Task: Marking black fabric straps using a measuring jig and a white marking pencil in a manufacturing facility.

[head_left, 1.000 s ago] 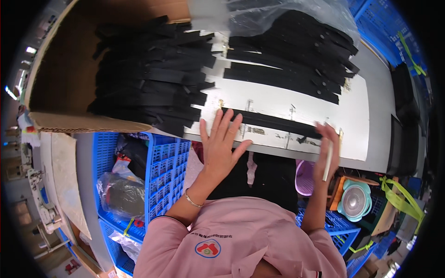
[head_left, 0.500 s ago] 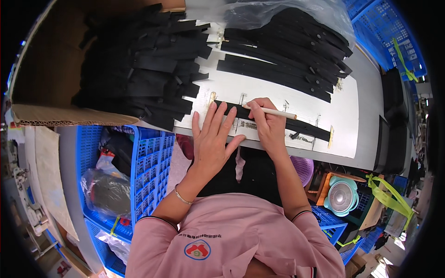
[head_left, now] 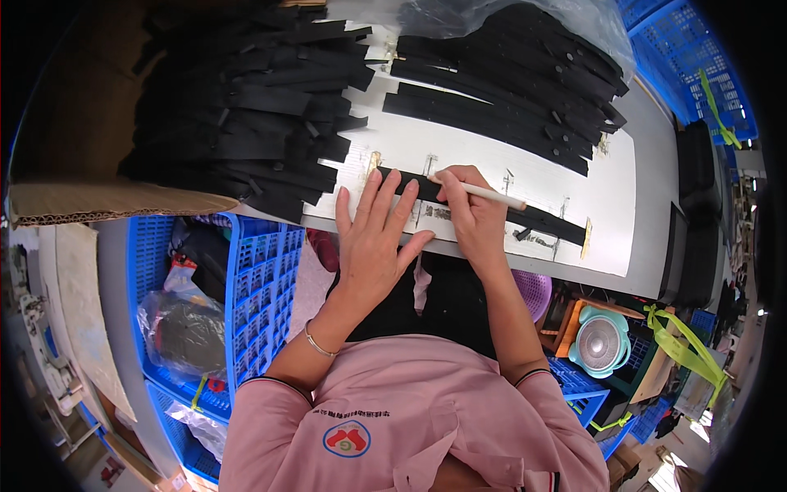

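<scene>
A black fabric strip (head_left: pixel 548 222) lies across a marked white board (head_left: pixel 611 184), between two small tan stops at its ends. My left hand (head_left: pixel 370 242) rests flat with fingers spread, its fingertips pressing the left part of the strip. In my right hand (head_left: pixel 477 220) a white pencil (head_left: pixel 498 196) is pinched between thumb and fingers. Its tip meets the strip's upper edge, just right of my left fingers and near a dark mark on the board. The right hand's lower fingers are partly hidden.
Many black strips (head_left: pixel 238 115) pile up at the left by a cardboard box (head_left: pixel 123 203). More strips (head_left: pixel 500 74) lie at the back under clear plastic (head_left: pixel 459 18). Blue crates (head_left: pixel 266 287) stand below left, and a small turquoise fan (head_left: pixel 601 343) sits below right.
The view has shifted slightly. Both hands stay nearly in place on the strip, and the pencil tip remains at about the same spot on its upper edge.
</scene>
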The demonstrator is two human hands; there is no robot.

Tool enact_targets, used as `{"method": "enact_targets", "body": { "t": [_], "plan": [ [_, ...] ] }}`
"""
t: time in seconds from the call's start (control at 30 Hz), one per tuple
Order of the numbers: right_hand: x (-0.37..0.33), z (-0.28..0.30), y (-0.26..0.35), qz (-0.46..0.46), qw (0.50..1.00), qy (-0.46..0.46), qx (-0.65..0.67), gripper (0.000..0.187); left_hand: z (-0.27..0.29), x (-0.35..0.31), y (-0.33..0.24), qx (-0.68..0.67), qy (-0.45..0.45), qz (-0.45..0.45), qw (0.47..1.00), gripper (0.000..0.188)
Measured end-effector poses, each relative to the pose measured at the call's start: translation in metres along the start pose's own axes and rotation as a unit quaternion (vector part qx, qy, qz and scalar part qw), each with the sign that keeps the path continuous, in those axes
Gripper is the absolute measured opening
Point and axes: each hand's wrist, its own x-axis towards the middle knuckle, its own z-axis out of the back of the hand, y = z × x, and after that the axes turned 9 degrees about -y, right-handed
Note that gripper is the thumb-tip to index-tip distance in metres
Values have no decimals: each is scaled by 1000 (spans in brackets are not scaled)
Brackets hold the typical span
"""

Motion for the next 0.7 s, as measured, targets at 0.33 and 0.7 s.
{"method": "enact_targets", "body": {
  "t": [0.33, 0.7],
  "plan": [
    [0, 8, 1, -1, 998, 65, 16, 23, 1, 2, -3, 15, 17, 0, 1000, 66],
    [-9, 61, 0, -27, 997, -61, 33, 21, -1, 1, -2, 28, 19, 1, 999, 67]
  ]
}}
